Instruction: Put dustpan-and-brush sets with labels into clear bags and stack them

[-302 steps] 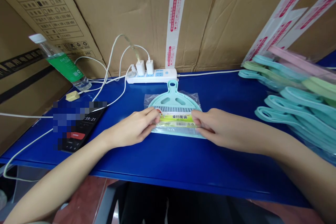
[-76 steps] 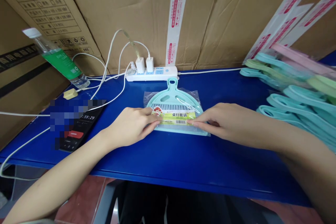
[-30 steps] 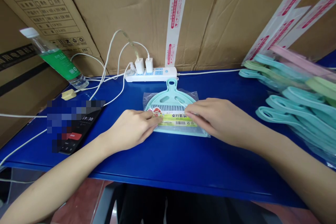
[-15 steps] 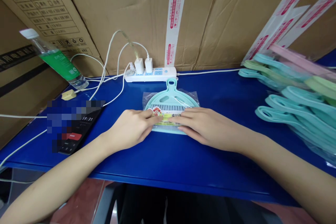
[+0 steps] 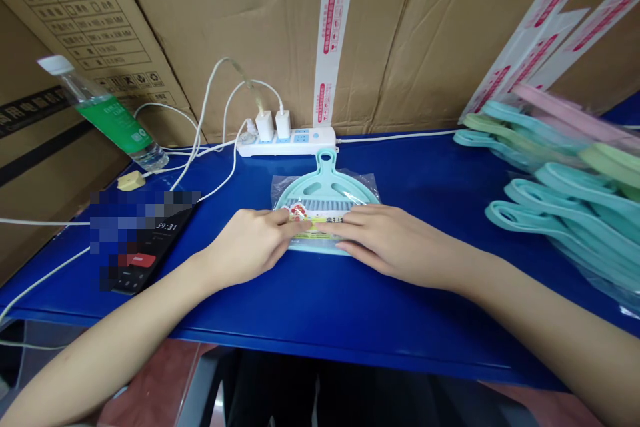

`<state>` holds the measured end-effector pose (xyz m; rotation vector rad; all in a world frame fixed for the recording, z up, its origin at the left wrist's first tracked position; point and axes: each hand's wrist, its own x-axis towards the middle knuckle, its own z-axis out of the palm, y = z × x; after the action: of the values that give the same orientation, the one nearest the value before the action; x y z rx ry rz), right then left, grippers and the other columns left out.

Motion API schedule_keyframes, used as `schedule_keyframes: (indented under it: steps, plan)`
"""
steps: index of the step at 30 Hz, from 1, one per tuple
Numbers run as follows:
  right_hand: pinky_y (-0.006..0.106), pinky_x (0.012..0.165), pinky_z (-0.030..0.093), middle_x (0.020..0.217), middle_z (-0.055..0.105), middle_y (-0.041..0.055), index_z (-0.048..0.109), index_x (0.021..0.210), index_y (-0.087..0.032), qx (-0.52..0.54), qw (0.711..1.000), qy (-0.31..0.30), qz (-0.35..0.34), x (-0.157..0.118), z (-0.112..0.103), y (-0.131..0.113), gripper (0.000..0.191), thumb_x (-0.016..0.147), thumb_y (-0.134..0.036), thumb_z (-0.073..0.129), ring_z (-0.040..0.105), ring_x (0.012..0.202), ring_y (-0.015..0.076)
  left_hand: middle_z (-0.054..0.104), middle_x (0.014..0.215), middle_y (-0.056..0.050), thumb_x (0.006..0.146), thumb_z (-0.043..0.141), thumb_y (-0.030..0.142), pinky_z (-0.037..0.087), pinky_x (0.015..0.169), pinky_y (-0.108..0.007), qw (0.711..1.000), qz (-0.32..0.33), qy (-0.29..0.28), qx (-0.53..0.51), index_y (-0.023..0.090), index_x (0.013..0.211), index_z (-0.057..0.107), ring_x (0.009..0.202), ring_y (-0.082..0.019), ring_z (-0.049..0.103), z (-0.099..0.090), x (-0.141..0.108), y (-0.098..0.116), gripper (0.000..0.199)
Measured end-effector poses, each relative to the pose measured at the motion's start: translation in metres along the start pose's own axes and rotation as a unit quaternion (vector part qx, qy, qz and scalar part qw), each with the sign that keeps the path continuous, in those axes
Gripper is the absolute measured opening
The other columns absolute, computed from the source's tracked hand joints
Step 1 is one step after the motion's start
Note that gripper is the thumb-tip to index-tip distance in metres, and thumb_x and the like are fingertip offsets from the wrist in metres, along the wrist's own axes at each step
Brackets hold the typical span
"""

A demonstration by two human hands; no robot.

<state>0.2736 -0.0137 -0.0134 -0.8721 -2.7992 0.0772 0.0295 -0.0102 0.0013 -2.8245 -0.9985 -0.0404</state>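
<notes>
A light-blue dustpan-and-brush set (image 5: 327, 181) in a clear plastic bag lies flat on the blue table, its ring handle pointing away from me. Grey bristles and a printed label with a red mushroom picture show through the bag. My left hand (image 5: 255, 240) rests on the set's left side, fingers stretched over the label. From the right, my right hand (image 5: 390, 240) lies across the label and right side with its fingers extended. The fingertips of both hands nearly meet at mid-label. Both hands are open, and they cover the lower corners of the bag.
Behind the set stands a white power strip (image 5: 285, 145) with chargers and cables. A phone (image 5: 150, 247) and a tilted water bottle (image 5: 113, 123) are on the left. Several bagged dustpan sets (image 5: 565, 220) are piled at the right. Cardboard boxes (image 5: 240, 20) wall off the back.
My right fingertips have slid slightly left along the label. The left hand and the bagged set look still.
</notes>
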Motion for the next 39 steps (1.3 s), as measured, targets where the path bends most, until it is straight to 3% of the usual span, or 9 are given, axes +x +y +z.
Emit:
schedule_keyframes:
  steps: [7,14,22,28,39]
  plan:
    - [0.039,0.082,0.055,0.098,0.076,0.0077,0.064,0.129,-0.020,0.006,1.000,0.000,0.008,0.001,-0.001,-0.001,0.036,0.098,-0.019,0.047,0.069,0.091,0.0231,0.075,0.091,-0.002,0.092,0.045,0.011,0.054,0.062,-0.029,1.000,-0.008,-0.002,0.010,0.027,0.122,0.067,0.078,-0.020,0.071,-0.007,0.001,0.001,0.040]
    - [0.039,0.082,0.055,0.107,0.076,0.0076,0.063,0.131,-0.020,-0.003,1.000,0.008,0.009,0.001,0.000,0.000,0.037,0.098,-0.020,0.047,0.069,0.094,0.0233,0.068,0.067,-0.001,0.087,0.048,0.010,0.046,0.054,-0.025,0.996,-0.064,-0.030,0.046,0.029,0.111,0.074,0.066,-0.019,0.067,-0.013,-0.001,-0.005,0.040]
    - [0.038,0.081,0.056,0.106,0.077,0.0062,0.063,0.132,-0.022,-0.010,1.000,0.013,0.005,0.000,0.000,0.000,0.038,0.098,-0.020,0.046,0.070,0.092,0.0223,0.079,0.096,0.001,0.085,0.047,0.013,0.052,0.064,-0.029,0.986,-0.139,-0.086,0.017,0.033,0.106,0.077,0.081,-0.022,0.074,-0.018,-0.002,-0.012,0.041]
    - [0.039,0.081,0.056,0.108,0.076,0.0086,0.061,0.134,-0.019,-0.003,1.000,0.018,-0.001,0.000,0.002,0.000,0.039,0.097,-0.019,0.047,0.070,0.094,0.0237,0.079,0.096,0.001,0.084,0.047,0.015,0.053,0.065,-0.032,0.979,-0.177,-0.093,0.047,0.034,0.103,0.078,0.080,-0.025,0.075,-0.020,-0.002,-0.009,0.040]
    - [0.039,0.084,0.055,0.107,0.076,0.0083,0.062,0.133,-0.021,0.007,1.000,0.011,0.000,-0.001,0.002,0.001,0.038,0.098,-0.020,0.047,0.070,0.096,0.0232,0.079,0.088,0.000,0.084,0.042,0.015,0.048,0.060,-0.028,0.991,-0.128,-0.023,0.005,0.027,0.092,0.078,0.074,-0.021,0.073,-0.013,-0.004,-0.016,0.038]
